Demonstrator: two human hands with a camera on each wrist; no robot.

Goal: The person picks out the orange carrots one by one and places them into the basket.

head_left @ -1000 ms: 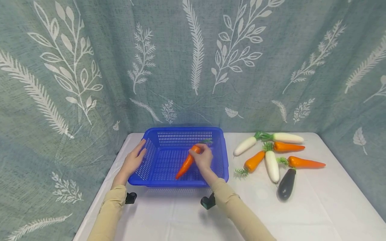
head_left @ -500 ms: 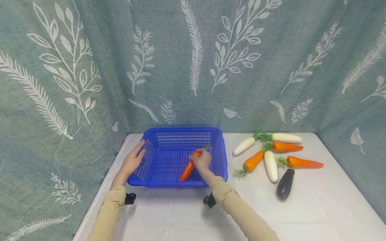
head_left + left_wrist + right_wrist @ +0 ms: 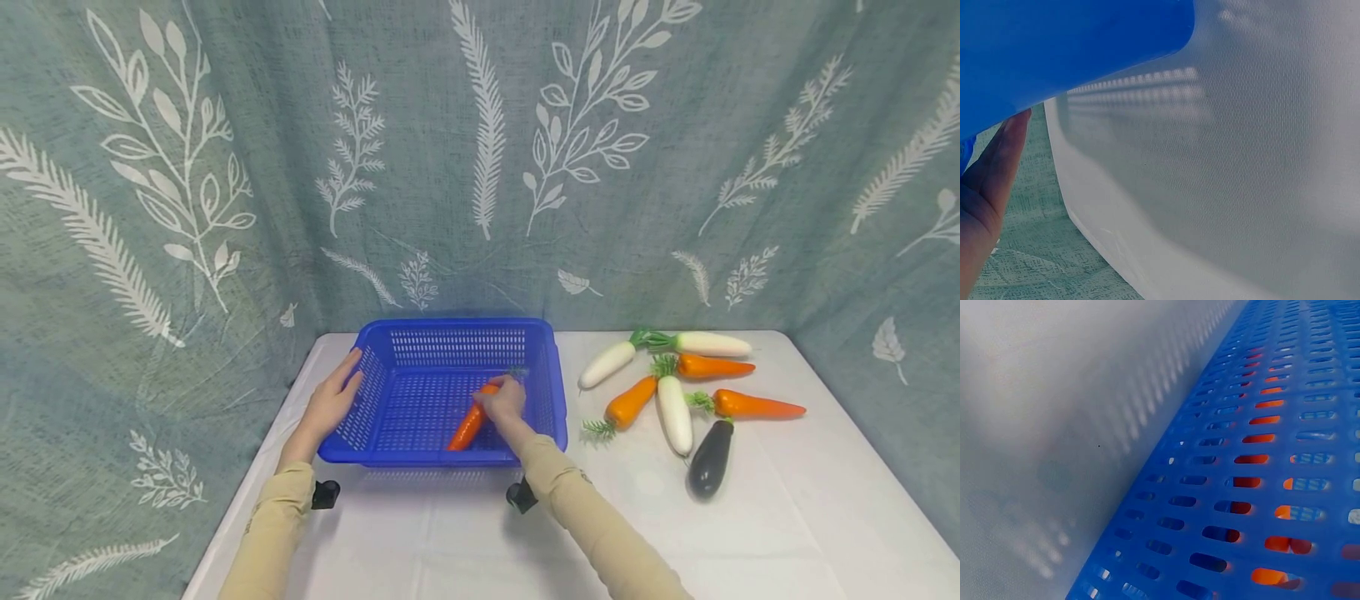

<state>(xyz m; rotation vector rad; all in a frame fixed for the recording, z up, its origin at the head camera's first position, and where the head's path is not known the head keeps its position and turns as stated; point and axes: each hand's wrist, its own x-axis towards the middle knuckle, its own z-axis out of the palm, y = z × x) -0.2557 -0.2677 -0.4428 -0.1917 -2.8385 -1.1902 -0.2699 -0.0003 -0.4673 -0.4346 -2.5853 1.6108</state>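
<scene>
- since a second ago, your right hand (image 3: pixel 506 403) has brought the orange carrot (image 3: pixel 469 428) lower into the blue basket (image 3: pixel 442 459).
- the carrot lies slanted just right of the basket's middle, tip toward the near rim; in the right wrist view, orange shows through the slotted wall.
- the fingers and thumb of your right hand pinch the carrot near its leafy end.
- your left hand (image 3: pixel 330 406), fingers straight, rests against the basket's left side.
- right of the basket, on the white table (image 3: pixel 435 533), lie three more carrots (image 3: pixel 632 403), three white radishes (image 3: pixel 609 364) and a dark eggplant (image 3: pixel 709 462).
- behind hangs a leaf-printed grey-green curtain (image 3: pixel 427 167).
</scene>
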